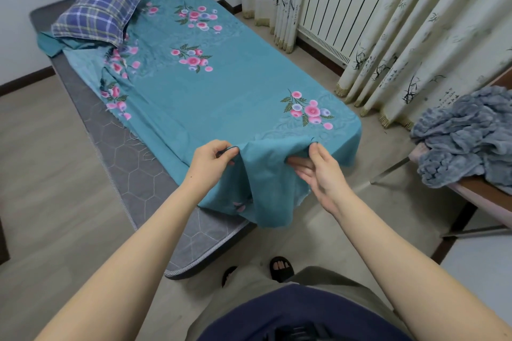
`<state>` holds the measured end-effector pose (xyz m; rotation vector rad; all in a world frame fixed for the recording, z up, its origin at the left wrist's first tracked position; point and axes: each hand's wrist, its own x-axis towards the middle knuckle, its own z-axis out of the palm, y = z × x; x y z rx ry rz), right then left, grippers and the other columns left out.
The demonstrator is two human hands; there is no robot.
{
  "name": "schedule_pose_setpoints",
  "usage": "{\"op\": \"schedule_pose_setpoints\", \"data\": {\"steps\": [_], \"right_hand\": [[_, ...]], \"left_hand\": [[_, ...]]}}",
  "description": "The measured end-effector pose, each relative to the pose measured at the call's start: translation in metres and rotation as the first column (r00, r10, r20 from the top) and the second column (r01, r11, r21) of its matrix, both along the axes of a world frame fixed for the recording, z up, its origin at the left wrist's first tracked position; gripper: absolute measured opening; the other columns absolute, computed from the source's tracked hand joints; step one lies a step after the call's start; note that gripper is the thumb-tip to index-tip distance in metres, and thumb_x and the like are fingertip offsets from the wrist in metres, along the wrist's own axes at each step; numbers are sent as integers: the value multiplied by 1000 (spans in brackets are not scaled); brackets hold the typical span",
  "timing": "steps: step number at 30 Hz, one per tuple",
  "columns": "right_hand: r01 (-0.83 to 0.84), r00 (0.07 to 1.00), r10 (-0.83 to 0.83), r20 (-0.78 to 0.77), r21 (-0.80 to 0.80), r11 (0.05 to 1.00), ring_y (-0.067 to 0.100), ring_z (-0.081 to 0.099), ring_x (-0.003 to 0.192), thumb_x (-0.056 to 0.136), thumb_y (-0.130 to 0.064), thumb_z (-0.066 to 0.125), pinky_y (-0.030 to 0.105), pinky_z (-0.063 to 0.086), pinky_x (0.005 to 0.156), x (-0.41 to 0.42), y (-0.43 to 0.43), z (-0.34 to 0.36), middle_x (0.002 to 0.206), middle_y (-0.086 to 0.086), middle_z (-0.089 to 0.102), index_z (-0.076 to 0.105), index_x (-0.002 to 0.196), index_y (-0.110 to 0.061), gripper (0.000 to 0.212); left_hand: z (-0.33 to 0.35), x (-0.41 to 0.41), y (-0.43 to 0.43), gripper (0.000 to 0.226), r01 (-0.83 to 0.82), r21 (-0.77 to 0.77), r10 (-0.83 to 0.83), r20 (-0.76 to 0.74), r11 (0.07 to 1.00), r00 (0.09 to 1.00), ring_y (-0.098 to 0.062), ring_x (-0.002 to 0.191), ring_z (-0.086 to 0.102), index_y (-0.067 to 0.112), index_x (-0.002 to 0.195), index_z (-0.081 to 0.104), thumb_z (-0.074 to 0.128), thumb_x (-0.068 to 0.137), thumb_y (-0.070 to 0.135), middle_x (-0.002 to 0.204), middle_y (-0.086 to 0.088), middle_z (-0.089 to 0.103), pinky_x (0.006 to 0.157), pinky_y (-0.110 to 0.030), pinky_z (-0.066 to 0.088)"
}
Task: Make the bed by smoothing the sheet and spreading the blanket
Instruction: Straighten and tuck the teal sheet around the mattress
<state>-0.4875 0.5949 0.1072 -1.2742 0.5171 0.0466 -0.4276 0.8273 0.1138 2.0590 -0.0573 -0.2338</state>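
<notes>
A teal sheet [221, 86] with pink flower prints covers a narrow bed. It lies flat on the right side and is bunched and folded back along the left, baring the grey mattress [122, 152]. My left hand [210, 159] pinches the sheet's foot edge. My right hand [315, 169] grips the same edge a little to the right, thumb on top and fingers under the cloth. A fold of sheet hangs between them over the mattress end. A blue-grey fluffy blanket [465, 141] lies crumpled on a seat at the right.
A plaid blue pillow [99, 12] rests at the head of the bed. Patterned curtains [410, 36] and a white radiator [340, 5] line the right wall. The seat [482, 196] stands near the bed's foot. My sandalled feet [281, 268] are on the floor by the mattress corner.
</notes>
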Motion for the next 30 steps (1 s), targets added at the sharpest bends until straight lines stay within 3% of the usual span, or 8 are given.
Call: {"op": "schedule_pose_setpoints", "data": {"steps": [3,5,7,13,18,21,25,30], "right_hand": [[-26,1000,26,-16,-56,998,18,61,112,95,-36,56,35,44,107,5,2,-9,127,3,62,49,137,-14,49],[-47,999,47,-23,-14,999,15,52,126,93,-41,57,27,42,102,8,4,-12,142,2,52,43,142,-23,55],[-54,997,53,-59,-10,999,12,53,125,90,-44,59,20,40,89,11,5,-12,139,0,54,40,143,-29,59],[-132,921,117,-371,-16,991,13,43,130,92,-58,46,31,26,110,13,10,-38,146,1,44,35,145,-18,67],[-142,949,164,-269,99,985,7,27,143,95,-61,34,36,13,117,13,20,-55,147,-11,44,41,144,-23,63],[-259,946,272,-179,88,962,4,44,131,95,-62,30,34,23,113,17,22,-55,136,-9,56,46,138,-29,57],[-285,931,309,-194,138,948,11,61,78,85,-71,34,30,44,91,27,22,-52,79,-2,64,47,136,-26,70],[-284,910,302,-283,102,953,21,43,117,89,-71,24,43,35,108,37,17,-54,125,2,48,59,117,-33,59]], "left_hand": [[-3,-3,1,19,26,7,-26,-19,1000,999,-13,73,63,18,73,67,62,91,21,72,-4,67,71,-23,45],[-5,-6,2,22,61,18,-60,-23,998,998,-3,66,60,24,69,64,62,90,19,69,1,65,66,-14,41],[-5,-8,2,24,69,3,-69,-28,998,997,4,60,59,25,68,62,62,91,16,69,1,63,63,-6,39],[-5,-11,-3,18,138,-19,-138,36,990,990,-15,70,55,23,75,64,62,90,13,78,-12,61,76,-27,41],[-9,-16,-10,20,257,-23,-256,25,966,966,-1,64,41,39,83,67,64,90,20,75,9,50,68,-12,33],[-13,-20,-9,19,242,-58,-242,19,968,970,0,63,38,37,86,68,65,90,19,72,10,47,67,-8,32],[-13,-24,-6,23,243,-83,-244,5,966,970,1,63,39,36,86,68,64,90,14,73,9,45,66,-9,32],[-12,-29,0,20,318,-111,-321,-12,942,947,0,66,40,23,89,72,64,88,4,74,6,42,68,-10,32]]}}
